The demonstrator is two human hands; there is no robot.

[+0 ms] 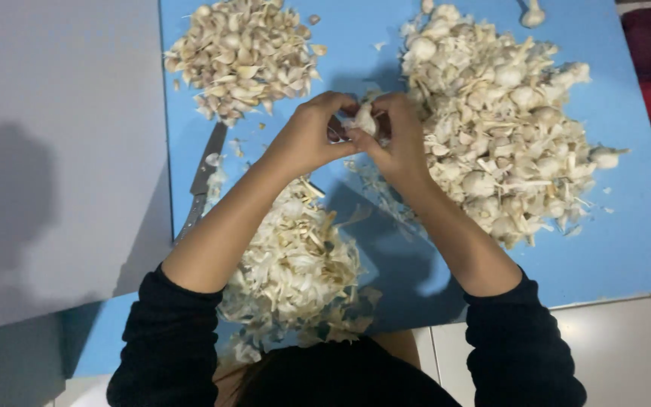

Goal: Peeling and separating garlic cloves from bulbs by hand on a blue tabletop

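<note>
My left hand (312, 132) and my right hand (395, 136) meet above a blue mat (627, 241), both gripping one garlic bulb (364, 118) between their fingertips. A big heap of whole garlic bulbs (502, 120) lies just right of my hands. At the far left of the mat sits a pile of separated garlic cloves (242, 53). Under my left forearm is a heap of papery garlic skins (295, 271).
A knife (201, 185) lies on the mat's left edge, blade pointing away. A grey surface (54, 151) lies to the left of the mat. White floor tiles (627, 347) show at the lower right. One stray bulb (533, 15) rests at the top edge.
</note>
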